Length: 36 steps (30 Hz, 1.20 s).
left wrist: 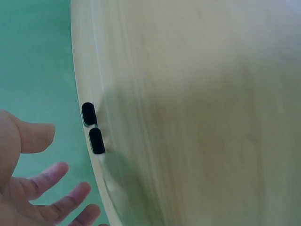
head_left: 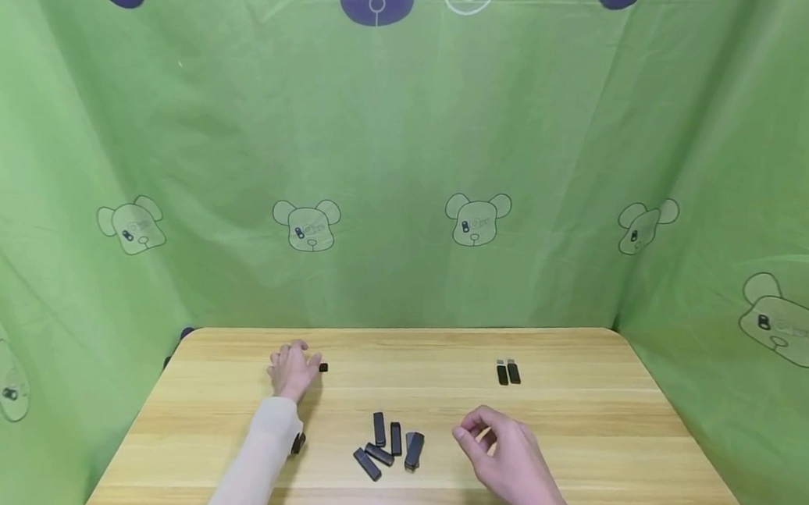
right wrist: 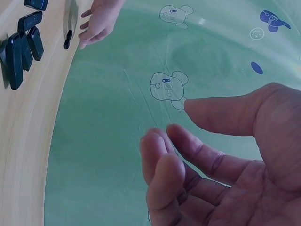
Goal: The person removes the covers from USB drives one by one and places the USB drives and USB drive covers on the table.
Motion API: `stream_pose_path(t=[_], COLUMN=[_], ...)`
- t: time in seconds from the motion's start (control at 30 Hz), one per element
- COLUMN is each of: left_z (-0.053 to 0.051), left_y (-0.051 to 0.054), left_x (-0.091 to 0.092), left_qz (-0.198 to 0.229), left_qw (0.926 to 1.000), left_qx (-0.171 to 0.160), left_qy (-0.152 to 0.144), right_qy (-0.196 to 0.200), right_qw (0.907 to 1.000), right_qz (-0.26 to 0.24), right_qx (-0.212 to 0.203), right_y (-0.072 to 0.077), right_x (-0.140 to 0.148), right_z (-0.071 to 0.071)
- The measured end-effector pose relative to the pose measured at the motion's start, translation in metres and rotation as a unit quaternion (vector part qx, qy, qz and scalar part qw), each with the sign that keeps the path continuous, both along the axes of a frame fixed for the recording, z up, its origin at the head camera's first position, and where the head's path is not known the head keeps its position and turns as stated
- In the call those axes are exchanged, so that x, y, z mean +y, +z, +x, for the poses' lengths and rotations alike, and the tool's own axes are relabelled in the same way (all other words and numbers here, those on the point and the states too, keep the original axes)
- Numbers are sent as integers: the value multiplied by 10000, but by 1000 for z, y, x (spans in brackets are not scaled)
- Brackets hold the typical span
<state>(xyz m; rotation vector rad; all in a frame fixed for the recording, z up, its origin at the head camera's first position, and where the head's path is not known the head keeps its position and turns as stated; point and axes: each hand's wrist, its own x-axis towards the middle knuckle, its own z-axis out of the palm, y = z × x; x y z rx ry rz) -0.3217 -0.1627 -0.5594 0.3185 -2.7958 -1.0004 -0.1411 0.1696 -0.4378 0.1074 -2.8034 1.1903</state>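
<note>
In the head view I have the left hand point(head_left: 290, 371) at the far left of the worktop point(head_left: 225, 396), a small black cap point(head_left: 324, 367) just beside its thumb. The right hand point(head_left: 513, 457) is loosely curled, thumb near the index finger, nothing visible between them. The dark sticks point(head_left: 395, 438) lie in a loose cluster between the hands; some touch or overlap, so I judge that pinching one could drag a neighbour along. Past the right hand, two uncapped sticks point(head_left: 509, 372) lie side by side, metal plugs pointing away, and a low forward sweep could skew them.

In the left wrist view I count two caps: an upper cap point(left wrist: 88, 114) and a lower cap point(left wrist: 96, 141), nearly end to end. The left fingers are spread, thumb apart, holding nothing I can see. Small pieces like these may scatter if the thumb brushes them on its way past.

In the right wrist view the right fingers curl loosely with a gap to the thumb. Closing them too early might nudge a stick instead of gripping it.
</note>
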Motion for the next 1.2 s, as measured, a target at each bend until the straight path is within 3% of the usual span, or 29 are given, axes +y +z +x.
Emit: stream_pose_path(t=[0.13, 0.3, 0.57, 0.8, 0.93, 1.2], left_z=[8, 26, 74, 113, 127, 151], left_y=[3, 15, 29, 36, 41, 46], left_x=[-4, -8, 6, 22, 28, 41], left_qz=[-94, -205, -213, -160, -27, 463], left_qw=[9994, 9958, 9835, 9674, 9627, 9622], left_qx=[305, 882, 1791, 2516, 2693, 2670], left_qy=[103, 150, 142, 218, 281, 268], right_qy=[-30, -79, -108, -64, 7, 117], right_qw=[10000, 9992, 9948, 9934, 9943, 9965], right_qz=[-13, 96, 341, 470, 476, 509], right_qx=[88, 372, 952, 1046, 958, 647], right_y=[0, -2, -13, -29, -40, -57], right_x=[1, 2, -3, -8, -10, -14], right_z=[0, -1, -8, -18, -24, -30])
